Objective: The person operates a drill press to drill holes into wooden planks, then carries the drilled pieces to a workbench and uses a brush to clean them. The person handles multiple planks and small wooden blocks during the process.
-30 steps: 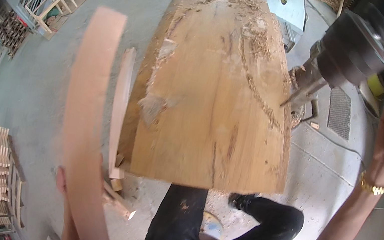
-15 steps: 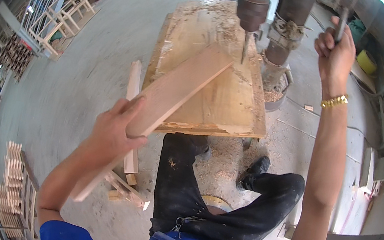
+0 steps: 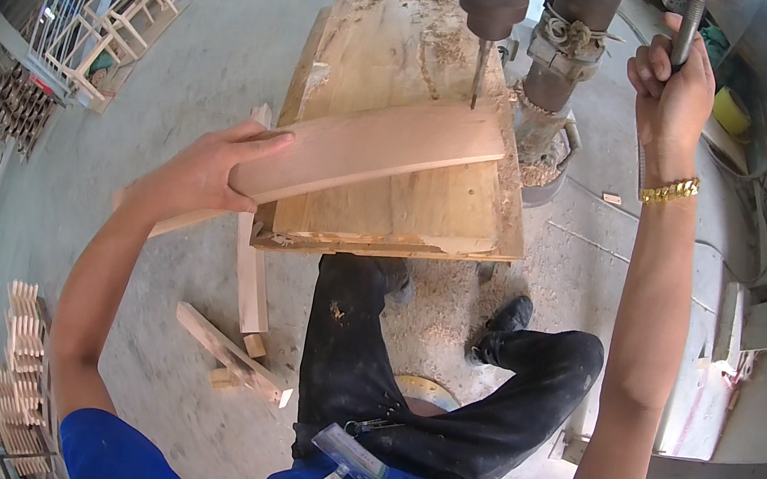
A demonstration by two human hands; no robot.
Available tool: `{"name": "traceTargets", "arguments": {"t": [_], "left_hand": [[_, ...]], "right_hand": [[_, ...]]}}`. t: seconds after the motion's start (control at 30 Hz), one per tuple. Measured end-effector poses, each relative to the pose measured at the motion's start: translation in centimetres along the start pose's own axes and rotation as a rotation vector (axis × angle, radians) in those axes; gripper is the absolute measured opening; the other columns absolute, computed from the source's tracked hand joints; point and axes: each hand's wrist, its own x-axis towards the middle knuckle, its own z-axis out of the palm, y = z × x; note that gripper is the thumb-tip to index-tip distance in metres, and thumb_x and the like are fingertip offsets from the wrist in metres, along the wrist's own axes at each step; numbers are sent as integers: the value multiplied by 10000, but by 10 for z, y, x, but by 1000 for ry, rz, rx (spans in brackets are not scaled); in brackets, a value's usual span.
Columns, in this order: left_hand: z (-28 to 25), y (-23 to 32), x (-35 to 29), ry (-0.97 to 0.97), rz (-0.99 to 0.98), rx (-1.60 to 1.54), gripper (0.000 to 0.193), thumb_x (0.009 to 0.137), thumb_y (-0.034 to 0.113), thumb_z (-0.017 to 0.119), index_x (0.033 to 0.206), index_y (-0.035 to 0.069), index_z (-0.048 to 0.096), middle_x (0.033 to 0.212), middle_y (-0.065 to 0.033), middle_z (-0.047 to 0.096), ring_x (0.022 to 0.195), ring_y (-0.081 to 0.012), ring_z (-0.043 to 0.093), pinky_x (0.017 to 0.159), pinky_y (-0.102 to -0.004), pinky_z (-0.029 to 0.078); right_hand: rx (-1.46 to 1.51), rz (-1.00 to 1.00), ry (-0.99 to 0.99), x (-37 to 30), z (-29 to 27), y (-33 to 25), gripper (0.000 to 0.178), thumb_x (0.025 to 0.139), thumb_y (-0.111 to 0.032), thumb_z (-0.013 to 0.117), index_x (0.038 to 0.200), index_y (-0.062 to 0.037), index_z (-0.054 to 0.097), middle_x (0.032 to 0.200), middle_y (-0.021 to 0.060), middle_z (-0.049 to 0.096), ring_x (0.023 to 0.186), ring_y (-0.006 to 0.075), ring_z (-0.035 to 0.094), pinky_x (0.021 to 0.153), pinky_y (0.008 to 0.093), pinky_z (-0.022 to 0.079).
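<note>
gripping curved board (image 3: 368,151) in left hand (image 3: 202,174) (under drill bit (image 3: 478,73)), right hand (image 3: 671,85) clamped on lever (image 3: 684,31)

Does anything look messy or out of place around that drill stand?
Yes: sawdust and shavings litter the floor under the worn wooden table, and loose wood offcuts lie scattered on the floor beside it, left of the person's legs.

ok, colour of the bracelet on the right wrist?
Gold; the bracelet shows clearly in the head view, just below the right hand.
</note>
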Motion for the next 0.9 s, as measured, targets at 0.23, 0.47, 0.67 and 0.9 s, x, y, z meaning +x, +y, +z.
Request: {"name": "traceTargets", "arguments": {"t": [0.23, 0.47, 0.67, 0.9], "left_hand": [[0, 0, 11, 10, 25, 67, 873, 548, 16, 765, 1334, 142, 405, 1199, -100, 476, 1078, -284, 485, 939, -344, 416], [1, 2, 37, -5, 139, 86, 908, 541, 28, 772, 1350, 192, 392, 1179, -105, 475, 1073, -285, 477, 933, -344, 408], [-3, 13, 39, -69, 94, 96, 876, 575, 51, 750, 1357, 198, 385, 1139, -99, 478, 1057, -274, 471, 928, -336, 398], [39, 38, 75, 171, 134, 292, 726, 742, 412, 650, 1360, 144, 378, 1152, -153, 496, 1057, -315, 493, 899, -427, 384]], "right_hand": [[-7, 5, 15, 2, 1, 0, 277, 894, -74, 291, 1036, -47, 527, 550, -25, 308, 499, 86, 254, 464, 236, 229], [-5, 18, -5, 1, 1, 1, 268, 904, -92, 295, 1022, -48, 531, 545, -23, 308, 480, 86, 244, 460, 235, 234], [5, 20, 10, 0, 1, 0, 265, 909, -99, 300, 1026, -58, 535, 542, -25, 303, 475, 82, 228, 456, 235, 228], [34, 17, -10, -1, 0, 1, 263, 917, -101, 297, 1028, -61, 532, 541, -22, 303, 474, 83, 223, 456, 235, 224]]}}
